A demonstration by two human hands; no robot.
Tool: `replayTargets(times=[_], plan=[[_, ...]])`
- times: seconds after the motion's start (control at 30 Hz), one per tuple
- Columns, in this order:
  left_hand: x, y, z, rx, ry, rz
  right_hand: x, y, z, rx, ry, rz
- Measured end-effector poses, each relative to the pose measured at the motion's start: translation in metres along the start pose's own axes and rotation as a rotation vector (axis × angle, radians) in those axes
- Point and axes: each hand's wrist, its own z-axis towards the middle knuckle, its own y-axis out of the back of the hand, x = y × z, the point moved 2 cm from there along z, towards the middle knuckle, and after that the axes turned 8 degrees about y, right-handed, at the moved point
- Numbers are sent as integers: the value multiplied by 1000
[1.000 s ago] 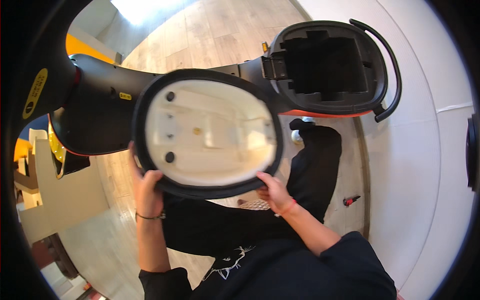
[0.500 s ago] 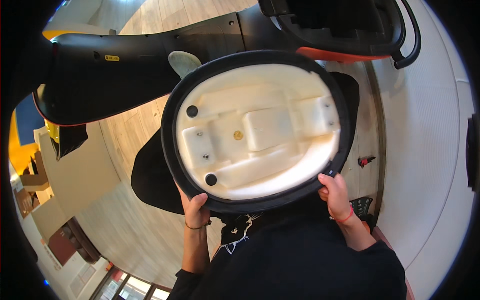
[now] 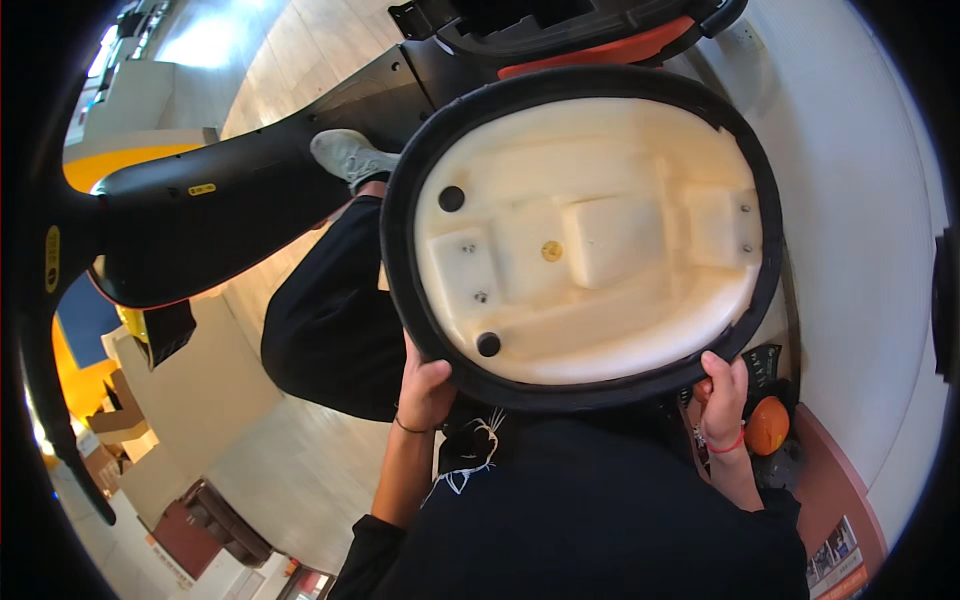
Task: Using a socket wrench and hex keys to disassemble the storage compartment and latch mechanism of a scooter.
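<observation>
An oval seat (image 3: 615,235) is held up in front of me with its underside showing: a cream plastic base with two black round pads, several bolts and a black padded rim. My left hand (image 3: 427,390) grips the lower left of the rim, its thumb on the near face. On the lower right of the rim, my right hand (image 3: 722,395) has its thumb on the near face too. The fingers behind the rim are mostly hidden. Beyond the seat lies a long black scooter-like body (image 3: 230,200) with a red-orange section (image 3: 600,50) at the far end.
My bent leg in black trousers (image 3: 320,310) and a pale shoe (image 3: 350,155) are left of the seat. A white wall (image 3: 850,200) rises on the right. Beside my right forearm are an orange rounded object (image 3: 768,426) and a pinkish panel (image 3: 840,470). Cardboard boxes (image 3: 125,410) stand at left.
The seat, with both hands still gripping it, has shifted right and slightly up in view. The black body behind has swung its far end up-left, and more of my leg and shoe shows.
</observation>
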Motion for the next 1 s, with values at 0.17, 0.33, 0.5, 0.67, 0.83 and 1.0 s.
replayTargets(times=[0.17, 0.33, 0.5, 0.67, 0.83, 1.0], plan=[[-28, -16, 22, -159, -51, 287, -8, 5, 12, 53, 23, -71], [-56, -36, 48, -275, -106, 512, -11, 4, 16, 201, 173, -137], [-62, -42, 64, -197, -130, 520, -6, 3, 28, 195, 72, -50], [-64, -39, 62, -175, -152, 573, -7, 0, 29, 48, 40, -5], [-66, -40, 64, -171, -171, 604, -5, -1, 29, 37, 12, 2], [-64, -29, 63, -174, -221, 664, -6, 11, 32, 190, -16, 9]])
